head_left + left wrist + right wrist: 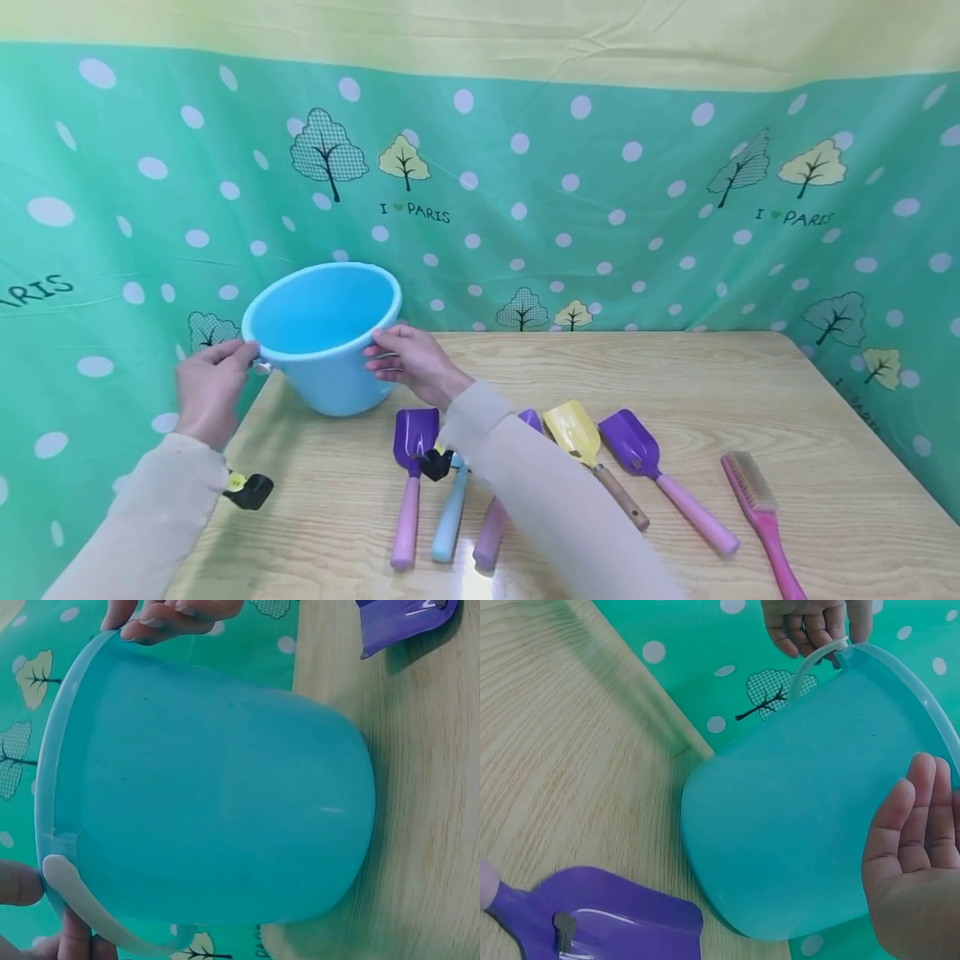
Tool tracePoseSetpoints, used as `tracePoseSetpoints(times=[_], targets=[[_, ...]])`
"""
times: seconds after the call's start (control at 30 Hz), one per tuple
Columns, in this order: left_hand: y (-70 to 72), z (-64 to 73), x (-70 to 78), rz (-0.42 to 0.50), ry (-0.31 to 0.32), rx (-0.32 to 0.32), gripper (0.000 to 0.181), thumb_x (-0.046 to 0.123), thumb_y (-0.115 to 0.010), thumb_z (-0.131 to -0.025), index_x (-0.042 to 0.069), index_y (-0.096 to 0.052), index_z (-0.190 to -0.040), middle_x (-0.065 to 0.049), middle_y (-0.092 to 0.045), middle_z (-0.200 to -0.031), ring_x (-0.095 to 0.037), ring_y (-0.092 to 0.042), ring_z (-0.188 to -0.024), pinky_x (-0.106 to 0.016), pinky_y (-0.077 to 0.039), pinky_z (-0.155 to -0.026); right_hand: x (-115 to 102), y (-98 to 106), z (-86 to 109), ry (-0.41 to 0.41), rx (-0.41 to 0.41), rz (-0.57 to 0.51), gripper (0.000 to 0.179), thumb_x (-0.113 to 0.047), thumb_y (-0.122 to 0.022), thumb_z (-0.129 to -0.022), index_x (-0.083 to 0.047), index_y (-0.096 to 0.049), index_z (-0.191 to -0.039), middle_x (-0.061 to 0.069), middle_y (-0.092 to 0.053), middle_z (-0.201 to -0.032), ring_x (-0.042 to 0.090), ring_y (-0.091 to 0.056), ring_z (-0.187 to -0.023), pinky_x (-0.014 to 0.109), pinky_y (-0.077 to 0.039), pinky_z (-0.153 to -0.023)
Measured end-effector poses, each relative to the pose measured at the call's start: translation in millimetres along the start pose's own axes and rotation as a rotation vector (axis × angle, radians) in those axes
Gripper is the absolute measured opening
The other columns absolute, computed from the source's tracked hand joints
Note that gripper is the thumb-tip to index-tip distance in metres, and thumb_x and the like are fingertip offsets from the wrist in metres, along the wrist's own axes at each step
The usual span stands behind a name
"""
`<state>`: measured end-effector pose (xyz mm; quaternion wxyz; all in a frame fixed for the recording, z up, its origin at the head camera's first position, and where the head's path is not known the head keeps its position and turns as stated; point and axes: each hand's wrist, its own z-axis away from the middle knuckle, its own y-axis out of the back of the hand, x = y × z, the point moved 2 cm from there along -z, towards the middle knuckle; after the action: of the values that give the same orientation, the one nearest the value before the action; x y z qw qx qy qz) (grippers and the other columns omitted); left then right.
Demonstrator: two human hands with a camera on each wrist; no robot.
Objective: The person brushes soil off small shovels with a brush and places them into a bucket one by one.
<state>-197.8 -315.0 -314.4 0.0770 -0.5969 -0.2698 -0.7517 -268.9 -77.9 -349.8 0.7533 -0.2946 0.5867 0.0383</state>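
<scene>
A light blue bucket is between both hands at the far left corner of the table, its mouth facing up and its base close over the wood. My left hand pinches the rim at the left, beside the hinge of the white carrying handle, which hangs down the bucket's side. On the opposite side, my right hand holds the rim between thumb and fingers. Nearest to the bucket lies a purple scoop with a pink grip, also seen in the right wrist view.
Right of that scoop lie a light blue-handled tool, a pink-handled purple scoop partly hidden by my right sleeve, a yellow scoop, another purple scoop and a pink brush. A green dotted curtain hangs behind the table.
</scene>
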Motion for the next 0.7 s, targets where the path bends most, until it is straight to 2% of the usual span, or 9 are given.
tracePoseSetpoints(times=[0.1,0.2,0.4,0.7], targets=[[-4.2,1.9,1.5,0.001,-0.010,-0.007,0.063,0.042,-0.054,-0.094,0.009,-0.038,-0.144,-0.011,-0.041,-0.145,-0.030,-0.028,-0.137,-0.051,-0.020,-0.112,-1.1,4.2,2.1,0.003,-0.001,0.001,0.008,-0.019,-0.059,-0.094,-0.011,-0.060,-0.093,0.006,-0.067,-0.088,0.018,-0.065,-0.077,0.030,-0.054,-0.074],[-8.7,3.7,3.2,0.004,-0.014,-0.013,0.063,0.041,-0.054,-0.094,0.009,-0.036,-0.145,-0.012,-0.036,-0.149,-0.029,-0.026,-0.139,-0.049,-0.021,-0.112,-2.2,8.4,4.2,0.009,-0.005,-0.006,0.008,-0.020,-0.058,-0.095,-0.011,-0.059,-0.094,0.006,-0.066,-0.088,0.018,-0.064,-0.077,0.030,-0.053,-0.073],[-19.4,8.4,6.5,0.008,-0.013,-0.018,0.064,0.039,-0.056,-0.094,0.009,-0.034,-0.146,-0.012,-0.033,-0.151,-0.029,-0.033,-0.136,-0.045,-0.031,-0.108,-4.7,19.4,8.5,0.037,-0.014,-0.007,0.010,-0.020,-0.057,-0.095,-0.010,-0.058,-0.097,0.006,-0.065,-0.087,0.018,-0.062,-0.076,0.028,-0.052,-0.070],[-29.5,12.2,8.0,-0.009,-0.025,-0.050,0.065,0.043,-0.057,-0.093,0.009,-0.037,-0.145,-0.013,-0.038,-0.148,-0.031,-0.032,-0.136,-0.050,-0.028,-0.108,-7.4,32.6,14.1,0.059,-0.019,-0.003,0.010,-0.020,-0.057,-0.095,-0.010,-0.058,-0.097,0.005,-0.065,-0.086,0.017,-0.062,-0.076,0.027,-0.051,-0.070]])
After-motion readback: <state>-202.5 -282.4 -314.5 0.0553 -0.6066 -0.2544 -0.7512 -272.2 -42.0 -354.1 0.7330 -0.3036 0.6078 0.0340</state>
